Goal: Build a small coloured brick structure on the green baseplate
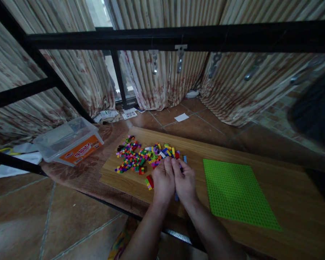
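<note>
A heap of small coloured bricks (141, 155) lies on a wooden board (260, 184). My left hand (163, 181) and my right hand (184, 180) are pressed side by side at the heap's near edge, fingers curled together over a few bricks. What the fingers hold is hidden. A small stack of red, yellow and purple bricks (149, 181) sits just left of my left hand. A blue piece (176, 197) peeks out between my wrists. A green studded baseplate (237, 191) lies flat on the board to the right of my hands.
A clear plastic tub with an orange label (70, 141) stands on the brown mat at the left. A black metal frame (162, 38) crosses overhead. Striped curtains (165, 83) hang behind, papers (130, 115) lie on the tiled floor, and a dark blurred shape (316, 108) is at the right.
</note>
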Available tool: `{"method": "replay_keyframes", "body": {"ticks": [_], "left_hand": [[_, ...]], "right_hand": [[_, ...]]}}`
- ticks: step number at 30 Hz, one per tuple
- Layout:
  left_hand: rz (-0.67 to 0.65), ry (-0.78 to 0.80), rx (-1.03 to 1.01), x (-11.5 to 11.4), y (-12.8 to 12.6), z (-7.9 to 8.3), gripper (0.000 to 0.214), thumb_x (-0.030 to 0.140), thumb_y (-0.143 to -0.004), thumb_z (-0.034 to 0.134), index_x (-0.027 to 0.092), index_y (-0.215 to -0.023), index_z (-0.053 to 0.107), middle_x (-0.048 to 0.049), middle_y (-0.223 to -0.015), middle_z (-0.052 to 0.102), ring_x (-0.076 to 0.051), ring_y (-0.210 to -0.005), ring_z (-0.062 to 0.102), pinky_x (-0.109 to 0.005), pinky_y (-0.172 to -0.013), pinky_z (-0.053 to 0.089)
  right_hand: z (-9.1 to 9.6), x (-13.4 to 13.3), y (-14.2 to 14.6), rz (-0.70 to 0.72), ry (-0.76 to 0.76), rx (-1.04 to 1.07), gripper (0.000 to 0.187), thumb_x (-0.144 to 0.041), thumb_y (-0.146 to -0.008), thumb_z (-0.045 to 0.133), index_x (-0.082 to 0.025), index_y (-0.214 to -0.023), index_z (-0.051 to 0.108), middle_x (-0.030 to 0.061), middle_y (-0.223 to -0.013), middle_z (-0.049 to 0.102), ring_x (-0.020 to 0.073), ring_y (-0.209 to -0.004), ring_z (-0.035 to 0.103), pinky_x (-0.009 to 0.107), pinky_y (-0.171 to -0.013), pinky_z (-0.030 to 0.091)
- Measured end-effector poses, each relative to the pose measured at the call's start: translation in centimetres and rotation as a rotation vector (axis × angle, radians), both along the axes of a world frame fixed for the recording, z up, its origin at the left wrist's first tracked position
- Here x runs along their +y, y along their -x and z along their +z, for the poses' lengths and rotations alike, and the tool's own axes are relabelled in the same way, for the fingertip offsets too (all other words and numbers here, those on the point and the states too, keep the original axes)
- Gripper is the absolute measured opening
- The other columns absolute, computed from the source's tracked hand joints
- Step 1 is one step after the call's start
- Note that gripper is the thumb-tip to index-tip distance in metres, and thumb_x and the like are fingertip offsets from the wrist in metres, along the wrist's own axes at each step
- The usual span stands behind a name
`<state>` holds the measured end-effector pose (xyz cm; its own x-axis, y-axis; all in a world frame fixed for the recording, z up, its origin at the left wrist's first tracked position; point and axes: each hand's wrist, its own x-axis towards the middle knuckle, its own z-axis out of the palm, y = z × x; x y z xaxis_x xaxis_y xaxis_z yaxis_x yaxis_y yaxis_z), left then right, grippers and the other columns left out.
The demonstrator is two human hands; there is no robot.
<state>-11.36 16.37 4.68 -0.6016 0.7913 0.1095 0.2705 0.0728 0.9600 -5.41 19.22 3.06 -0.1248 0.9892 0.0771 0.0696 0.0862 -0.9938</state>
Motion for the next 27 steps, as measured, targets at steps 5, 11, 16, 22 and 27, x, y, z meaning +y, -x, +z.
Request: {"method": "replay_keyframes", "body": {"ticks": [5,11,16,22,27], "left_hand": [[0.024,-0.017,0.031,0.1,-0.6,0.0,0.039,0.04,-0.095,0.038,0.015,-0.078,0.063,-0.0043,-0.07,0.064,-0.013,-0.063,0.057,-0.023,-0.062,0.041],[0.088,-0.076,-0.623,0.3,0.3,0.1,0.045,0.054,-0.089,0.043,0.014,-0.09,0.065,0.0026,-0.058,0.053,-0.007,-0.041,0.04,-0.021,-0.042,0.031],[0.193,-0.052,-0.962,0.0,2.9,0.4,0.046,0.055,-0.085,0.046,0.013,-0.095,0.063,0.0033,-0.06,0.053,-0.005,-0.037,0.037,-0.019,-0.037,0.025],[0.123,0.02,-1.014,-0.2,4.5,-0.1,0.042,0.048,-0.082,0.053,0.014,-0.106,0.061,0.0042,-0.061,0.052,-0.004,-0.038,0.037,-0.017,-0.036,0.02],[0.077,0.12,-0.848,-0.3,4.9,-0.5,0.038,0.041,-0.084,0.049,0.014,-0.108,0.061,0.0022,-0.059,0.057,-0.006,-0.036,0.036,-0.018,-0.037,0.02]], "right_hand": [[0.0,-0.2,0.5,-0.124,0.138,0.207,0.042,-0.055,-0.081,0.057,-0.016,-0.071,0.068,0.0028,-0.068,0.068,0.0154,-0.064,0.059,0.026,-0.06,0.045],[0.6,0.6,0.1,0.026,0.249,0.18,0.045,-0.059,-0.083,0.05,-0.018,-0.082,0.068,0.0006,-0.061,0.064,0.0144,-0.052,0.055,0.026,-0.051,0.04],[0.4,2.9,-0.4,0.149,-0.223,-0.485,0.031,-0.046,-0.087,0.052,-0.022,-0.083,0.07,0.0043,-0.074,0.067,0.0183,-0.069,0.06,0.029,-0.065,0.043],[-0.4,3.7,0.9,0.33,-0.511,-0.844,0.024,-0.025,-0.088,0.053,-0.021,-0.107,0.067,0.0118,-0.102,0.064,0.0241,-0.092,0.06,0.034,-0.078,0.045],[-0.7,3.6,0.5,0.396,-0.489,-0.824,0.034,-0.018,-0.083,0.058,-0.019,-0.117,0.061,0.0112,-0.107,0.061,0.0248,-0.1,0.057,0.036,-0.087,0.045]]}}
